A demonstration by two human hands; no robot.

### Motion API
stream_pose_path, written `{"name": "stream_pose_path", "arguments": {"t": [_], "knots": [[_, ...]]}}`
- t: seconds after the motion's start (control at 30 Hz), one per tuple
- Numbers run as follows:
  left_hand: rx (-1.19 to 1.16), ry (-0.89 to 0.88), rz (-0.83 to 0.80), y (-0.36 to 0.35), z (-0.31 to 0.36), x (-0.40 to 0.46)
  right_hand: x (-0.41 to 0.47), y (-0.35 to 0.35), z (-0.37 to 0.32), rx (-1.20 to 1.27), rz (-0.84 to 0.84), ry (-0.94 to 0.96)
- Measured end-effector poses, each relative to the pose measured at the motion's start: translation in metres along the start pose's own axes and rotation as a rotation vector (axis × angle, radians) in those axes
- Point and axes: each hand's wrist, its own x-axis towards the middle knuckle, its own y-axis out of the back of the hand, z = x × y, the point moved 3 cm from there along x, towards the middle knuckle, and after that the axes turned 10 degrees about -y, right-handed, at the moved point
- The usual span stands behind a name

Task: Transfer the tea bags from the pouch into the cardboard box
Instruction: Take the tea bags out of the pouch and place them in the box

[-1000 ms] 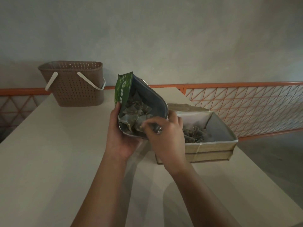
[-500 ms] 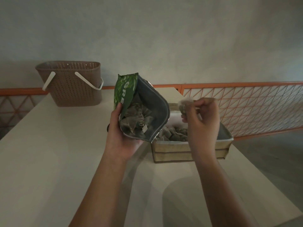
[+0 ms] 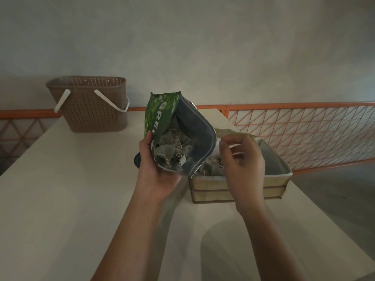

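Left hand (image 3: 157,173) grips the green foil pouch with a grey inner lining (image 3: 183,136) from below and behind, thumb on the printed front, holding it tilted with its mouth open toward the camera just left of the shallow tan cardboard box (image 3: 239,187). Right hand (image 3: 242,159) hovers over the box's near-left part with fingers loosely curled; half a second ago it was raised higher and pinching a pyramid tea bag, and now nothing shows plainly between its fingers, though whether a thin string remains there I cannot tell. One pouch, one box, and one brown perforated plastic basket with white handles (image 3: 91,104) stand on the pale table (image 3: 60,199). Tea bags (image 3: 172,153) lie piled inside the pouch and more tea bags in the box (image 3: 211,169); both heaps overlap too much to count.
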Motion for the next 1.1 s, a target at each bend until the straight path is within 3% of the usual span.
{"name": "stream_pose_path", "arguments": {"t": [0.17, 0.3, 0.47, 0.7, 0.8, 1.1], "knots": [[-0.006, 0.019, 0.056, -0.002, -0.004, -0.002, -0.019, -0.032, -0.028, -0.256, -0.066, 0.324], [0.005, 0.015, 0.1, -0.005, -0.004, -0.009, -0.02, -0.06, -0.029, -0.642, -0.16, 0.307], [-0.008, -0.02, 0.114, -0.008, -0.005, -0.012, -0.023, -0.067, -0.02, -0.736, -0.232, 0.302], [-0.003, -0.017, 0.131, -0.004, -0.006, -0.009, -0.02, -0.053, -0.021, -0.57, -0.281, 0.282], [-0.011, -0.012, 0.096, -0.003, -0.005, -0.007, -0.013, -0.041, -0.024, -0.361, -0.278, 0.218], [-0.076, 0.002, 0.049, -0.001, -0.003, -0.005, 0.014, 0.023, -0.043, 0.25, -0.006, 0.052]]}}
